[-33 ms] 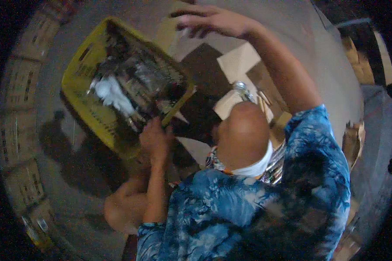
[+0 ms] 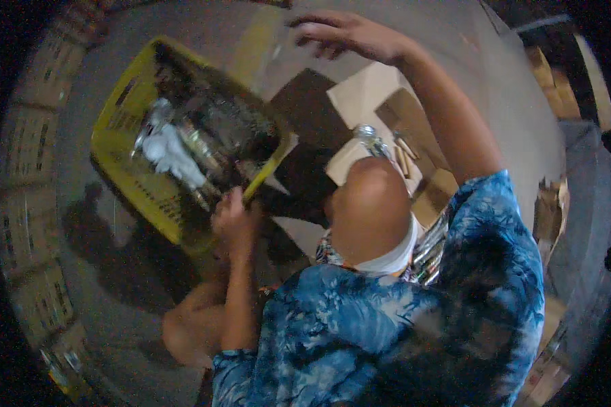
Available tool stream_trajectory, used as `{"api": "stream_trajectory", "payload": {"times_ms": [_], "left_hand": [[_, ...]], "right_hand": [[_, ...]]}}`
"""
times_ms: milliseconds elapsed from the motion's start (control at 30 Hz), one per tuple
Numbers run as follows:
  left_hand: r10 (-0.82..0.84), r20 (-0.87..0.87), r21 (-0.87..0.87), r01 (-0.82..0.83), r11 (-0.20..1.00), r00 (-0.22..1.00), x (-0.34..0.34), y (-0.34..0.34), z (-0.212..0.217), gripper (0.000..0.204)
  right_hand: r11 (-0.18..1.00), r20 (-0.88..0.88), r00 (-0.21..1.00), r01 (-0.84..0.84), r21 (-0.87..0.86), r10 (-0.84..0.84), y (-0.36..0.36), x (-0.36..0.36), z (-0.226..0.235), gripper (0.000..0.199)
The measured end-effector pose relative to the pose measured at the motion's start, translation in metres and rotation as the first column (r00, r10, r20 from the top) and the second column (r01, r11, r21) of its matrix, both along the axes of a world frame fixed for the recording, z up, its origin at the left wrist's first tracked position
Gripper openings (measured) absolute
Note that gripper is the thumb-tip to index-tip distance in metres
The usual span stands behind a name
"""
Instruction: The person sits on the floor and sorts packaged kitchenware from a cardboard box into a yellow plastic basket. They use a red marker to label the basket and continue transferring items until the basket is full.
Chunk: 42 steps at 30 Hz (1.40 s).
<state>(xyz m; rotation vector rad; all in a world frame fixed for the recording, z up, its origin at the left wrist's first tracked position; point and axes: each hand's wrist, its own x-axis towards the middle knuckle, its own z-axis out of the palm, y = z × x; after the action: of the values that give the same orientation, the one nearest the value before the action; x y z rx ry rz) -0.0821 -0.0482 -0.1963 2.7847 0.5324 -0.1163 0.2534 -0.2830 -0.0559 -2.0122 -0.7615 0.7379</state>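
Observation:
A yellow plastic basket point(image 2: 161, 211) stands tilted on the floor at the left. White gloves or a bunched cloth point(image 2: 171, 154) and several dark, blurred things lie inside it. My left hand point(image 2: 235, 218) is closed at the basket's near corner, its fingers curled over the rim; blur softens the grip. Up at the top, my right hand point(image 2: 346, 34) hovers with fingers stretched out and nothing in it. Below that arm is an open cardboard box point(image 2: 363, 88) with its flaps spread. Shiny, clear-looking items point(image 2: 370, 136) and slim tube-like pieces point(image 2: 406, 154) show in it, partly hidden by my knee.
Stacked cartons point(image 2: 30, 197) line the left edge. More cardboard point(image 2: 553, 210) and a grey surface point(image 2: 587, 203) stand at the right. Silvery slim items point(image 2: 429, 254) show beside my raised knee. A yellow floor stripe point(image 2: 254, 44) runs behind the basket.
My right hand appears a little farther right and slightly lower. The basket and my left hand sit slightly farther left in the picture, and the box has shifted slightly left too.

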Motion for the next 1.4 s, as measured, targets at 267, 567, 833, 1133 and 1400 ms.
{"api": "stream_trajectory", "payload": {"times_ms": [267, 567, 833, 1133, 1400], "left_hand": [[0.079, -0.024, 0.221, -0.071, 0.973, 0.997, 0.007, -0.014, -0.003, 0.041], [0.08, 0.1, 0.208, -0.099, 0.973, 0.992, 0.011, -0.014, -0.006, 0.047], [0.088, 0.106, 0.188, -0.107, 0.976, 0.99, 0.011, -0.021, -0.007, 0.047], [0.005, 0.224, 0.158, -0.041, 0.987, 0.975, 0.034, -0.018, -0.025, 0.034], [0.027, 0.221, 0.059, -0.041, 0.997, 0.975, 0.023, -0.021, -0.017, 0.033]], "right_hand": [[0.54, 0.13, 0.932, 0.306, -0.784, -0.339, -0.306, -0.146, -0.228, 0.039], [0.277, 0.255, 0.794, 0.463, -0.842, -0.552, -0.272, -0.236, -0.332, 0.064], [0.46, 0.195, 0.877, 0.406, -0.79, -0.439, -0.286, -0.226, -0.304, 0.05], [0.519, 0.067, 0.615, 0.714, -0.47, -0.786, -0.286, -0.233, -0.211, 0.064], [0.7, 0.071, 0.71, 0.703, -0.125, -0.701, -0.199, -0.173, -0.033, 0.058]]}}
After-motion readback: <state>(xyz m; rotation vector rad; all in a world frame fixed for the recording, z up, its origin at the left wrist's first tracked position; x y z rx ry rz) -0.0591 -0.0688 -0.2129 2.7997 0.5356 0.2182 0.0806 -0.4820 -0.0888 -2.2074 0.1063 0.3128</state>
